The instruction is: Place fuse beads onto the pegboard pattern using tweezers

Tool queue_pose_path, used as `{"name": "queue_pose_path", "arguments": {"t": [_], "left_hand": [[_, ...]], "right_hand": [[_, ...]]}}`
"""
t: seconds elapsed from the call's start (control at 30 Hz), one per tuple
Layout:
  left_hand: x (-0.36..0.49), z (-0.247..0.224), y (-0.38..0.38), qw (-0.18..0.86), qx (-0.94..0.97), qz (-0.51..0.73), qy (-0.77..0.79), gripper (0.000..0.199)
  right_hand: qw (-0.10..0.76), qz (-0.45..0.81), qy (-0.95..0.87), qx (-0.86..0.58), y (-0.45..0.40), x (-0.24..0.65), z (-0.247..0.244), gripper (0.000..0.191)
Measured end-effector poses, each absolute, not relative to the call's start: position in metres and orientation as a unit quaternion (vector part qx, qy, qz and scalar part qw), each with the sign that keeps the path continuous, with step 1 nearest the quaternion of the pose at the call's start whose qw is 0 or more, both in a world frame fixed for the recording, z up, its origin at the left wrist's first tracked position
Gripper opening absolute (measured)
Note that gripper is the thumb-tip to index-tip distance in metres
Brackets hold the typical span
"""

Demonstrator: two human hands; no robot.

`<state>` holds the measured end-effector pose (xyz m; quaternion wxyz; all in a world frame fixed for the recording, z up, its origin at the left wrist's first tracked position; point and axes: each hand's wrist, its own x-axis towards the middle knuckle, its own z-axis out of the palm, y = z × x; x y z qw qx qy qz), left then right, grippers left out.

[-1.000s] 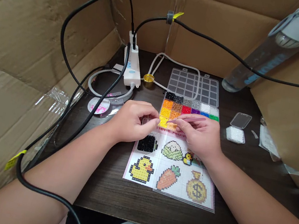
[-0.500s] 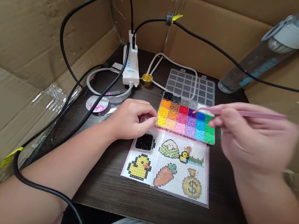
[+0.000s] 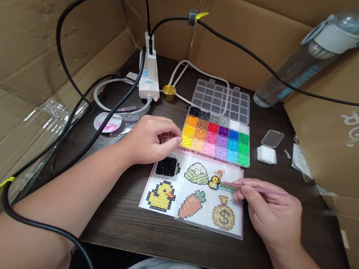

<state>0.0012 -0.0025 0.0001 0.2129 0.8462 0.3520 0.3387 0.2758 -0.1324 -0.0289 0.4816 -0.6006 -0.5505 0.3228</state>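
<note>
My right hand point(image 3: 270, 211) grips thin pink tweezers point(image 3: 253, 189), their tip over the upper right of a clear pegboard point(image 3: 235, 230) that lies on a pattern sheet point(image 3: 162, 195) with a chick, carrot and money bag. My left hand point(image 3: 150, 139) rests at the sheet's upper left corner, fingertips pinched on a small clear lid point(image 3: 166, 139) above a little box of black beads point(image 3: 166, 166). An open bead tray point(image 3: 215, 137) with many coloured compartments sits just beyond the sheet.
The tray's clear lid point(image 3: 222, 100) lies open behind it. A white power strip point(image 3: 147, 73), black cables point(image 3: 78, 93), a gold cap point(image 3: 169, 90), a water bottle point(image 3: 304, 59) and a small box of white beads point(image 3: 267, 154) stand on the dark table. Cardboard walls point(image 3: 28, 24) surround it.
My right hand with the tweezers went from the yellow bead compartment up to the right, then came down to the pegboard's right side. My left hand stayed put.
</note>
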Motion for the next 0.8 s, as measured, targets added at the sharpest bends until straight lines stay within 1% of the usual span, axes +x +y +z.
{"name": "queue_pose_path", "arguments": {"t": [0.13, 0.3, 0.4, 0.57, 0.8], "left_hand": [[0.0002, 0.0003, -0.0020, 0.210, 0.846, 0.340, 0.352, 0.012], [0.0009, 0.0008, -0.0021, 0.206, 0.847, 0.339, 0.354, 0.012], [0.0016, 0.0012, -0.0022, 0.210, 0.847, 0.337, 0.354, 0.012], [0.0017, 0.0011, -0.0024, 0.211, 0.845, 0.340, 0.354, 0.012], [0.0008, 0.0008, -0.0026, 0.210, 0.846, 0.344, 0.349, 0.012]], "right_hand": [[0.444, 0.337, -0.558, -0.615, -0.1294, 0.2707, -0.0223, 0.008], [0.428, 0.322, -0.570, -0.623, -0.1290, 0.2690, -0.0207, 0.012], [0.425, 0.322, -0.573, -0.622, -0.1289, 0.2692, -0.0211, 0.013], [0.428, 0.334, -0.572, -0.615, -0.1286, 0.2692, -0.0207, 0.008], [0.427, 0.345, -0.566, -0.615, -0.1284, 0.2674, -0.0199, 0.009]]}}
